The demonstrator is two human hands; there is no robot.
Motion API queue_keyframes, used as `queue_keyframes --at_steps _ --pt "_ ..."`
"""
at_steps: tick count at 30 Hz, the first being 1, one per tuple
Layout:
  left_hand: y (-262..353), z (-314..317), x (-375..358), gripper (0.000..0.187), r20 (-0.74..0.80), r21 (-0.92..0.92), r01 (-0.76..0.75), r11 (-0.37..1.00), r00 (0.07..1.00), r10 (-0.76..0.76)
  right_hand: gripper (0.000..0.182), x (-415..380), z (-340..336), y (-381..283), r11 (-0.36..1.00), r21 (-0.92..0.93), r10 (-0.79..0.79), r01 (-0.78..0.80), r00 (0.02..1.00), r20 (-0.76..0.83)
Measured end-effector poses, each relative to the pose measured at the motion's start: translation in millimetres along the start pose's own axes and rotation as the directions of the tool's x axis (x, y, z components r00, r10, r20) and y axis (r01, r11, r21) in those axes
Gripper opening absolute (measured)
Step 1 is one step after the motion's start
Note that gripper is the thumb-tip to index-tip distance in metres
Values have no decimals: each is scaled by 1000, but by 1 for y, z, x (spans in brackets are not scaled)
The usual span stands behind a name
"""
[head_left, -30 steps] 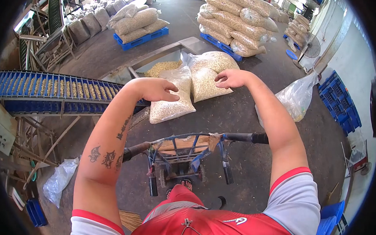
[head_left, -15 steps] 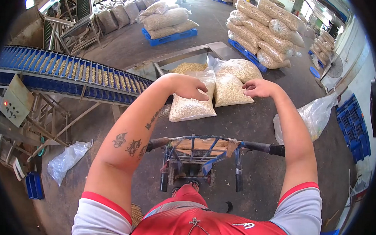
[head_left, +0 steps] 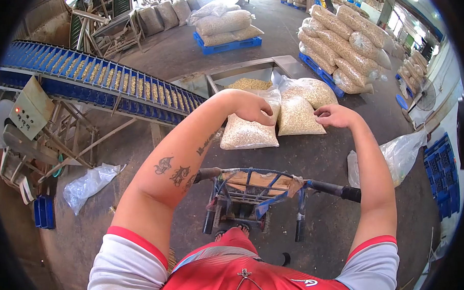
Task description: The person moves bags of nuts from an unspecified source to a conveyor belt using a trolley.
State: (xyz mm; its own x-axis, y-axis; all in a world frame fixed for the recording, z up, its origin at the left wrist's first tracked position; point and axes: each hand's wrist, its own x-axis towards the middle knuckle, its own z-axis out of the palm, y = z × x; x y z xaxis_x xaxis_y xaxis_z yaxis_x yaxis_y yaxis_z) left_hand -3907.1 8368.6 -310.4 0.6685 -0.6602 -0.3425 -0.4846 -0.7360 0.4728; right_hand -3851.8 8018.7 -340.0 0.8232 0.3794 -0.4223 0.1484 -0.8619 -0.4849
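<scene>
My left hand (head_left: 252, 109) is held out in the air, its fingers loosely curved and apart from the thumb, with nothing in it. In the view it overlaps a clear plastic bag of pale chopped pieces (head_left: 249, 134). My right hand (head_left: 336, 116) is likewise raised and bare, fingers bent, by the edge of a second filled bag (head_left: 298, 119). A third bag (head_left: 314, 92) lies behind that one. Below and between my forearms stands a blue hand truck (head_left: 251, 190) with black grips; neither hand touches it.
Behind the bags is a metal hopper (head_left: 285, 64) with yellowish pieces (head_left: 249, 84). A blue conveyor (head_left: 97, 80) slopes along the left. Stacked sacks (head_left: 341, 44) stand on pallets farther back. Loose plastic (head_left: 90, 185) lies on the floor; blue crates (head_left: 441, 173) are at right.
The view has shifted, so the surroundings sit slightly farther right. Both hands keep nearly the same pose, and nothing has been taken hold of.
</scene>
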Motion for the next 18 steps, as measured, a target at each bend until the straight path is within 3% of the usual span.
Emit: queue_keyframes --at_steps 18 --pt "0 -3 -4 73 2 4 17 1000 1000 -17 53 -1 0 -8 999 -30 28 -28 1000 -6"
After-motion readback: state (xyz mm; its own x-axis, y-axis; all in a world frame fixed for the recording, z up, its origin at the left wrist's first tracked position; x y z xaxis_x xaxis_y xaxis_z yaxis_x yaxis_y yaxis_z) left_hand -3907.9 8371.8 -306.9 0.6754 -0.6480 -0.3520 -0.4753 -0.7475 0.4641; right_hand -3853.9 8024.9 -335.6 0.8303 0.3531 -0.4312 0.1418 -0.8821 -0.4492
